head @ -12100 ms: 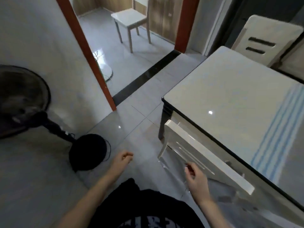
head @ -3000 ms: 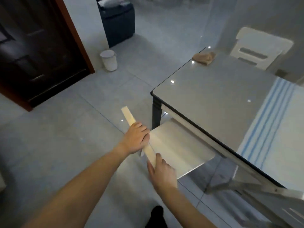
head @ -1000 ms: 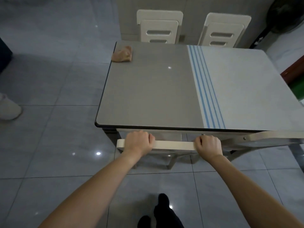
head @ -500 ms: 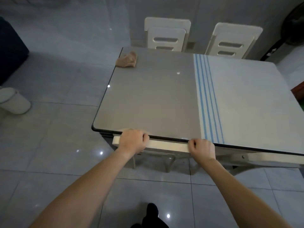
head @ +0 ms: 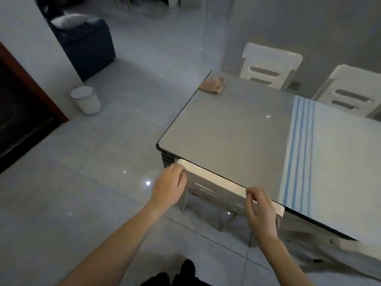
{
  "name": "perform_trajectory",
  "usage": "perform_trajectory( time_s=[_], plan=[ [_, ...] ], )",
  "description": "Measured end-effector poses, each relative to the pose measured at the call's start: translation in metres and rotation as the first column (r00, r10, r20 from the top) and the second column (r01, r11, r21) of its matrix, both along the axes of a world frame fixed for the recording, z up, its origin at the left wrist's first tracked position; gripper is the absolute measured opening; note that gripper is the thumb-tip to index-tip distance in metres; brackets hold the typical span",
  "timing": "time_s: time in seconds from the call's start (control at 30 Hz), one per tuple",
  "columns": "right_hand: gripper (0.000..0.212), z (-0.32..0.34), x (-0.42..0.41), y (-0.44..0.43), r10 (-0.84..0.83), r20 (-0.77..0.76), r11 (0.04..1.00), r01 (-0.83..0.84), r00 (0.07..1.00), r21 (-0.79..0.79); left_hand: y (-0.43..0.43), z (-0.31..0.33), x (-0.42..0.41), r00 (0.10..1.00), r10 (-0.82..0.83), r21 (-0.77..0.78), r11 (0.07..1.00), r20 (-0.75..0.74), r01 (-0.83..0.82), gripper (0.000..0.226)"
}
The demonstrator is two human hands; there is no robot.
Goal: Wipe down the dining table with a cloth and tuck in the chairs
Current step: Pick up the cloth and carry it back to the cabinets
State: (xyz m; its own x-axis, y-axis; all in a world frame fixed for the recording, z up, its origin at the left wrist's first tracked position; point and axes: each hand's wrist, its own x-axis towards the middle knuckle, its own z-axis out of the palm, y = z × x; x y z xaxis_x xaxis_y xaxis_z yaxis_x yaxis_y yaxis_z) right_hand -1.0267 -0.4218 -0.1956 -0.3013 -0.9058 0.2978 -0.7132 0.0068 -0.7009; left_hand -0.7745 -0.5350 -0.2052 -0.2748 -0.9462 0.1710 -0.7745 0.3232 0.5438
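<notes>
The dining table (head: 237, 137) has a glossy grey top with blue stripes toward its right. A crumpled tan cloth (head: 213, 84) lies on its far left corner. The near chair is pushed under the table, and only its cream top rail (head: 216, 181) shows along the near edge. My left hand (head: 169, 187) is at the rail's left end, fingers loose and just touching it. My right hand (head: 259, 209) hovers over the rail's right part with its fingers apart and no clear grip.
Two white chairs (head: 268, 68) (head: 350, 93) stand tucked at the table's far side. Part of another chair (head: 348, 247) shows under the near right edge. A white bin (head: 85, 99), a dark sofa (head: 86, 44) and a dark door (head: 18, 112) are on the left.
Both hands gripped the chair's top rail and pushed it in under the table edge. Their fingers have now loosened from it. My view has turned to the left.
</notes>
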Motion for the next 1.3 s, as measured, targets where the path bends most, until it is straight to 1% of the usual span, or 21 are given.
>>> perform_trajectory(
  time_s=[0.03, 0.07, 0.13, 0.2, 0.23, 0.3, 0.4, 0.47, 0.53, 0.6, 0.7, 0.77, 0.83, 0.9, 1.0, 1.07, 1.17, 1.3],
  plan=[
    [0.008, -0.006, 0.011, 0.004, 0.045, 0.055, 0.999, -0.046, 0.997, 0.021, 0.011, -0.005, 0.016, 0.994, 0.092, 0.037, 0.995, -0.059, -0.090, 0.016],
    [0.008, -0.013, 0.022, 0.007, 0.070, 0.114, 0.993, -0.080, 0.991, 0.087, 0.023, -0.012, 0.033, 0.976, 0.187, 0.099, 0.979, -0.112, -0.177, 0.016],
    [0.010, -0.035, 0.046, 0.007, 0.042, 0.233, 0.946, -0.113, 0.972, 0.303, 0.051, -0.027, 0.068, 0.909, 0.367, 0.279, 0.910, -0.195, -0.307, 0.017],
    [0.010, -0.064, 0.066, 0.005, -0.042, 0.389, 0.843, -0.176, 0.920, 0.508, 0.083, -0.045, 0.102, 0.820, 0.531, 0.468, 0.793, -0.215, -0.391, 0.020],
    [0.013, -0.079, 0.076, 0.004, -0.091, 0.462, 0.784, -0.223, 0.882, 0.579, 0.102, -0.054, 0.119, 0.776, 0.600, 0.540, 0.726, -0.195, -0.426, 0.019],
    [0.018, -0.099, 0.096, 0.000, -0.138, 0.526, 0.681, -0.305, 0.839, 0.665, 0.139, -0.069, 0.154, 0.680, 0.717, 0.643, 0.595, -0.153, -0.482, 0.019],
    [0.020, -0.113, 0.128, -0.013, -0.203, 0.571, 0.600, -0.360, 0.796, 0.715, 0.192, -0.090, 0.201, 0.548, 0.832, 0.759, 0.409, -0.082, -0.507, 0.019],
    [0.016, -0.116, 0.152, -0.028, -0.225, 0.593, 0.582, -0.381, 0.773, 0.718, 0.222, -0.103, 0.227, 0.452, 0.891, 0.799, 0.296, -0.034, -0.523, 0.021],
    [0.016, -0.119, 0.178, -0.047, -0.189, 0.603, 0.574, -0.411, 0.775, 0.709, 0.244, -0.114, 0.249, 0.347, 0.938, 0.819, 0.197, 0.003, -0.539, 0.022],
    [0.018, -0.126, 0.205, -0.069, -0.137, 0.606, 0.574, -0.435, 0.784, 0.693, 0.254, -0.121, 0.268, 0.247, 0.969, 0.829, 0.128, 0.013, -0.544, 0.021],
    [0.019, -0.135, 0.242, -0.104, -0.063, 0.594, 0.574, -0.457, 0.802, 0.679, 0.244, -0.127, 0.297, 0.147, 0.989, 0.840, 0.073, 0.009, -0.537, 0.021],
    [0.019, -0.138, 0.266, -0.126, -0.010, 0.585, 0.579, -0.472, 0.811, 0.665, 0.219, -0.129, 0.323, 0.119, 0.993, 0.848, 0.075, -0.014, -0.525, 0.020],
    [0.019, -0.138, 0.293, -0.149, 0.005, 0.585, 0.599, -0.470, 0.811, 0.648, 0.183, -0.126, 0.356, 0.135, 0.990, 0.841, 0.110, -0.044, -0.529, 0.020],
    [0.018, -0.132, 0.318, -0.171, -0.006, 0.569, 0.617, -0.445, 0.822, 0.650, 0.141, -0.116, 0.389, 0.203, 0.977, 0.825, 0.168, -0.066, -0.540, 0.021],
    [0.017, -0.122, 0.347, -0.199, 0.000, 0.545, 0.659, -0.410, 0.838, 0.631, 0.074, -0.096, 0.432, 0.330, 0.936, 0.793, 0.294, -0.125, -0.533, 0.020],
    [0.017, -0.115, 0.358, -0.216, 0.001, 0.530, 0.688, -0.385, 0.848, 0.614, 0.027, -0.085, 0.454, 0.407, 0.899, 0.784, 0.368, -0.162, -0.500, 0.019],
    [0.018, -0.115, 0.361, -0.236, -0.091, 0.505, 0.708, -0.301, 0.858, 0.639, -0.039, -0.078, 0.473, 0.486, 0.847, 0.780, 0.449, -0.215, -0.437, 0.019],
    [0.020, -0.134, 0.357, -0.265, -0.269, 0.458, 0.682, -0.169, 0.847, 0.712, -0.117, -0.085, 0.484, 0.558, 0.797, 0.789, 0.489, -0.231, -0.372, 0.018]
  ],
)
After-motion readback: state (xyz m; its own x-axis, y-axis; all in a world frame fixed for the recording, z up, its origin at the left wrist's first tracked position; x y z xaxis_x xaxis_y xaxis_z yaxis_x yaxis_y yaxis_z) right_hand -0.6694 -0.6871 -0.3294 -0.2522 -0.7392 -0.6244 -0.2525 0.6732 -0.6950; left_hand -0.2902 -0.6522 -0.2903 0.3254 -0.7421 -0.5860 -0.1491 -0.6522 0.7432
